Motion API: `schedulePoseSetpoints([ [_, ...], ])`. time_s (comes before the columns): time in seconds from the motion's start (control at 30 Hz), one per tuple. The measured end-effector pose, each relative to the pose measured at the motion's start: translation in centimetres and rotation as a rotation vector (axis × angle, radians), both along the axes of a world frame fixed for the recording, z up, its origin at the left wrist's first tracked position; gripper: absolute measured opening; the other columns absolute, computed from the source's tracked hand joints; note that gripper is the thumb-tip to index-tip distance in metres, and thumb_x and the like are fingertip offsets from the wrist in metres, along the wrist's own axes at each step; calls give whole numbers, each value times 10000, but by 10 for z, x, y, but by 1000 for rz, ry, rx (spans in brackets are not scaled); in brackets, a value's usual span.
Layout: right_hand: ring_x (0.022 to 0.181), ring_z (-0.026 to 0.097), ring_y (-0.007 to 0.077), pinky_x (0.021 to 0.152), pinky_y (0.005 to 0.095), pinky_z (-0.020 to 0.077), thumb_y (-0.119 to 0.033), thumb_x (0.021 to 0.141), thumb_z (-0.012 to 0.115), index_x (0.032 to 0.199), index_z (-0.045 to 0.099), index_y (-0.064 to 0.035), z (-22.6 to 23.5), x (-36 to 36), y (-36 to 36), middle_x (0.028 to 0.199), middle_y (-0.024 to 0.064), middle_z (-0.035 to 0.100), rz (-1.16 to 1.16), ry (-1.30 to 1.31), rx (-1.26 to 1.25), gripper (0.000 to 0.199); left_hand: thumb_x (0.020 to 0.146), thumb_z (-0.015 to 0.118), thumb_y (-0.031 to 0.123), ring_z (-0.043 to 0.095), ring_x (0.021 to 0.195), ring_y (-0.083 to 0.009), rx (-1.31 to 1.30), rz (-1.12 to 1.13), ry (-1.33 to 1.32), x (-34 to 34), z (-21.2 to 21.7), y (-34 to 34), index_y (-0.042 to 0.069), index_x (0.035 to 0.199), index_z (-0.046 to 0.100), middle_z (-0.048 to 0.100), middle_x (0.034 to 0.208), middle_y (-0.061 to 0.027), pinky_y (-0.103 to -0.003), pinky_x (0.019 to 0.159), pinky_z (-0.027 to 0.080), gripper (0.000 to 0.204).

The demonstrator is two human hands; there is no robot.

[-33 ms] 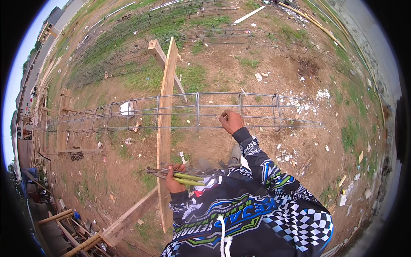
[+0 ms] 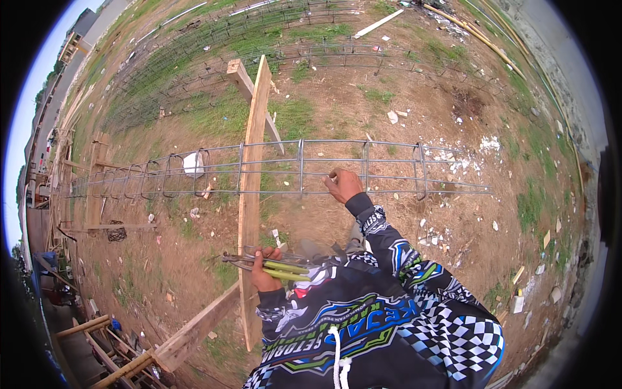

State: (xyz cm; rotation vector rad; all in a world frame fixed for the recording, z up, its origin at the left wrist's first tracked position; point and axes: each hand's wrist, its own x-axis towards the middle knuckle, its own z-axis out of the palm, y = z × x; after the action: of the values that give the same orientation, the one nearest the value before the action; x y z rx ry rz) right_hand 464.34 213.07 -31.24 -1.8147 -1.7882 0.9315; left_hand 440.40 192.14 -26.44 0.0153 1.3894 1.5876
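Gaps between bars [image 2: 334,159], hoops [image 2: 301,165] across; plank [image 2: 248,217] leftward

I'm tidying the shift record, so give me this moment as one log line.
left hand: gripping green-handled pliers | right hand: fingers curled at rebar cage, contact unclear | rebar cage: across wooden plank

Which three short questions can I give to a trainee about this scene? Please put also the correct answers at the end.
1. Which hand holds the tool with yellow-green handles?

2. True or false: the upright-looking wooden plank in the middle runs crosswise to the long rods of the steel cage.

3. Choose one. The right hand is: (a) gloved, (b) bare, (c) hidden behind the plank.

Key: 1. The left hand. 2. True. 3. (b).
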Motion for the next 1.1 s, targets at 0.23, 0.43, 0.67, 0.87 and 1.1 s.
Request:
schedulePoseSetpoints([
  [0.23, 793, 657, 390, 760, 455, 509, -406, 788, 646, 822, 702, 2, -33, -79, 30, 774, 236, 669, 72, -4, -87, 413, 956, 535, 214, 667, 817, -291, 13, 98, -2, -10, 5, -15, 38, 1125, 532, 660, 920, -141, -429, 755, 549, 244],
  [0.43, 785, 653, 412, 748, 456, 509, -341, 773, 690, 787, 695, 20, -53, -95, 51, 763, 257, 656, 64, 160, -198, 362, 930, 555, 143, 671, 751, -311, 57, 209, -10, -20, 0, -20, 26, 1061, 545, 661, 872, -165, -455, 703, 573, 176],
  [0.67, 580, 646, 288, 634, 401, 515, -350, 836, 673, 673, 664, 47, -56, -120, 55, 594, 165, 643, 114, 125, -103, 429, 929, 554, 160, 668, 770, -311, 51, 207, 11, -30, -5, -27, 41, 1060, 552, 660, 883, -154, -455, 712, 560, 177],
  [0.87, 580, 633, 304, 636, 412, 509, -366, 819, 686, 673, 665, 27, -52, -112, 58, 592, 173, 634, 119, 66, -110, 420, 943, 530, 190, 659, 799, -303, 16, 174, 35, -29, -4, -25, 53, 1095, 531, 655, 899, -142, -456, 737, 554, 204],
  [1.1, 844, 624, 382, 771, 475, 483, -333, 801, 669, 1020, 630, -56, 14, -50, 33, 887, 185, 638, -218, -5, 183, 355, 940, 530, 156, 670, 766, -316, 12, 247, 27, -29, -2, -27, -11, 1072, 533, 651, 882, -173, -458, 734, 567, 213],
])
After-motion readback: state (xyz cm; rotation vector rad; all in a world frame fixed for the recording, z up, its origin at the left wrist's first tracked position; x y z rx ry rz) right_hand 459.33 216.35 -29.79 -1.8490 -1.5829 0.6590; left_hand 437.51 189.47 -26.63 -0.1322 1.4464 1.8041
